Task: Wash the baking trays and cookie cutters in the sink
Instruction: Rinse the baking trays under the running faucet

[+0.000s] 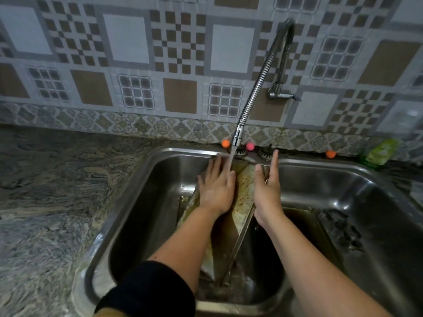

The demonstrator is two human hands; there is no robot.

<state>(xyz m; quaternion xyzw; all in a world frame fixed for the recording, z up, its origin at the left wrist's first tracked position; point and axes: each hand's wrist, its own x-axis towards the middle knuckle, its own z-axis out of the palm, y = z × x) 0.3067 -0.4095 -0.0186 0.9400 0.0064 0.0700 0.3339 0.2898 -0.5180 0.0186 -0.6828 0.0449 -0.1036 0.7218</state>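
A stained metal baking tray (pixel 243 193) stands tilted on its edge inside the steel sink (pixel 142 202), leaning toward the back rim. Water runs from the flexible faucet (pixel 238 136) onto its upper part. My left hand (pixel 216 186) lies flat on the tray's face, fingers spread, under the stream. My right hand (pixel 267 186) holds the tray's right edge, thumb on the front and fingers stretched up behind it. A second dark tray (pixel 297 223) lies low in the sink behind my right wrist. I see no cookie cutters.
A granite counter (pixel 45 191) spreads to the left. Dark debris (pixel 343 229) lies on the sink's right side. Orange and pink knobs (pixel 225 144) sit along the back rim. A green bottle (pixel 381 152) stands at the far right by the tiled wall.
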